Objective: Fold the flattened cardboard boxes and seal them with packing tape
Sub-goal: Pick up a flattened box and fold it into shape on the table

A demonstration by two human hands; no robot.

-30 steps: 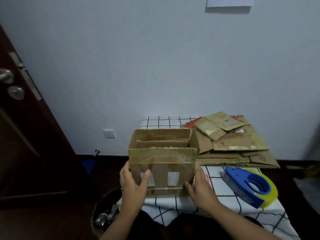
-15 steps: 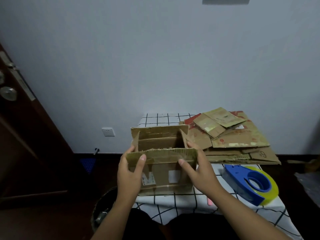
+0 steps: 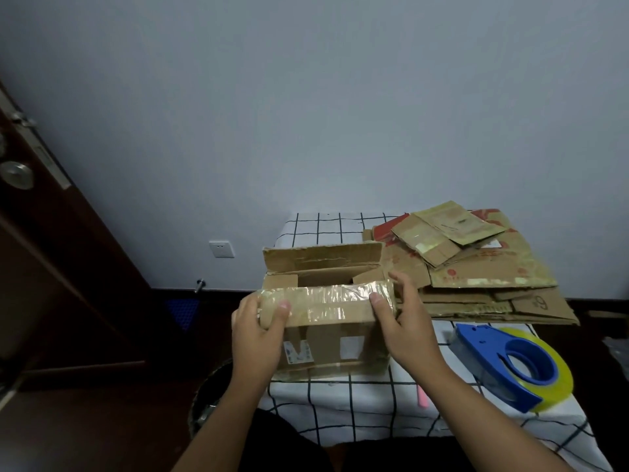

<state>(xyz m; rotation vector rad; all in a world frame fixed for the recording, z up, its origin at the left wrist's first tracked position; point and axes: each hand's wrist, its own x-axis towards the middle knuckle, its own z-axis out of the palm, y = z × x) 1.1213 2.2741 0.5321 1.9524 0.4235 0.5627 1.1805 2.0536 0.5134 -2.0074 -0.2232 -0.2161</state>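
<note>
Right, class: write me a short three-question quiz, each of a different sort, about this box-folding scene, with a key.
1. True or false: both hands, left hand and right hand, grip the near flap of the cardboard box.
2. Where does the blue tape dispenser lie? A in a hand; B on the checked tablecloth, to the right of the box; C on the stack of flattened boxes.
3. Fill in: the far flap stands ____.

Key: 1 true; 2 B; 3 up, unfolded.
</note>
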